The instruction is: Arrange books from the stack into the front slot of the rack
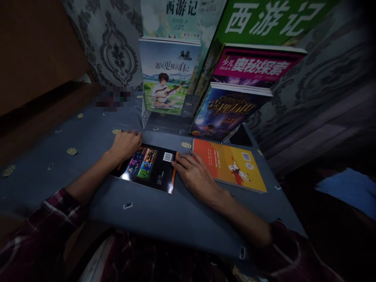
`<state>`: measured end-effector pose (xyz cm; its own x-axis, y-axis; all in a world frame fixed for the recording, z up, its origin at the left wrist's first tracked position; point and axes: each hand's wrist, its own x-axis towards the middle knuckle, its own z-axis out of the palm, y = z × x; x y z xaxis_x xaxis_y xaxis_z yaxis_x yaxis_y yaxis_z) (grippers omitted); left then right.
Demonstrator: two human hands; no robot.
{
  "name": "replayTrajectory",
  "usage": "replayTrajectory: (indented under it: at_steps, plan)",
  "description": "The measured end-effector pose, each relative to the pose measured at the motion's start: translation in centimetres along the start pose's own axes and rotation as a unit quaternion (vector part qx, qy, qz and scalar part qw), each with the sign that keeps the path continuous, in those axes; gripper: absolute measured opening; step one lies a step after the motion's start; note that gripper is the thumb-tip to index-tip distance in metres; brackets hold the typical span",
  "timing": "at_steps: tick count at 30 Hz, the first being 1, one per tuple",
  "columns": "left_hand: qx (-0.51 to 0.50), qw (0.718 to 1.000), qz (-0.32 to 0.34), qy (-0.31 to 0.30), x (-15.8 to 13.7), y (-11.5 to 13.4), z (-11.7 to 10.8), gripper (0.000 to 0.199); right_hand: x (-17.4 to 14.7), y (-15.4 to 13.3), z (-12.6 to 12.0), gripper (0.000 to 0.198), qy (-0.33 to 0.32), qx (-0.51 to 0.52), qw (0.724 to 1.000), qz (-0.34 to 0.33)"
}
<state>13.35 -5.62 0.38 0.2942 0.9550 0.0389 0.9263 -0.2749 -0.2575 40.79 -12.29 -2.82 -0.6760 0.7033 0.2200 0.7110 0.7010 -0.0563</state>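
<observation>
A black book (147, 168) lies flat on the table, its glossy cover showing a barcode and small colourful pictures. My left hand (127, 144) is curled over its left side at the far corner, the fingertips mostly hidden. At the right edge, my right hand (195, 174) rests with fingers stretched out, the tips touching the book by its orange strip. Just beyond that hand, an orange and yellow book (235, 164) lies flat with a barcode and a white horse figure on it.
A clear stand (164, 122) holds a book with a guitar player (167, 78). To its right stand a dark blue book (226, 109), a magenta book (252, 64) and a green book (273, 19). The blue-grey tablecloth (73, 184) ends near my body.
</observation>
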Motion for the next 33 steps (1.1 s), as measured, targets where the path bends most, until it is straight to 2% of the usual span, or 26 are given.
replayTrajectory:
  at_steps: [3,6,10,13,18,27,30,33]
  plan:
    - [-0.006,1.0,-0.012,-0.016,-0.3,0.3,0.1,0.043,1.1,-0.9,-0.2,0.037,0.003,0.005,1.0,0.008]
    - [-0.01,0.999,-0.029,-0.024,-0.5,0.5,0.0,0.044,2.4,-3.1,-0.1,0.031,-0.006,0.035,0.999,-0.006]
    - [-0.016,0.999,-0.032,-0.027,-0.8,0.7,-0.3,0.043,4.4,-5.9,0.7,0.049,-0.025,0.088,0.994,-0.053]
    - [-0.022,0.999,-0.035,-0.018,-0.9,0.7,-0.2,0.042,5.2,-6.7,1.6,0.053,-0.032,0.101,0.993,-0.049]
    - [-0.022,0.999,-0.038,-0.016,-0.9,0.6,0.0,0.043,4.7,-5.5,1.9,0.06,-0.035,0.092,0.995,-0.019]
    - [-0.021,0.998,-0.044,-0.03,-1.0,0.7,-0.5,0.042,3.0,-1.7,0.2,0.043,-0.017,0.026,0.997,0.066]
    - [-0.013,1.0,-0.013,-0.01,-1.2,0.7,-0.4,0.035,2.6,-0.7,-0.3,0.036,-0.021,0.039,0.996,0.073]
    - [-0.025,0.998,0.05,0.014,-1.4,1.0,-0.2,0.029,2.3,0.3,-0.3,0.033,-0.019,0.078,0.994,0.073]
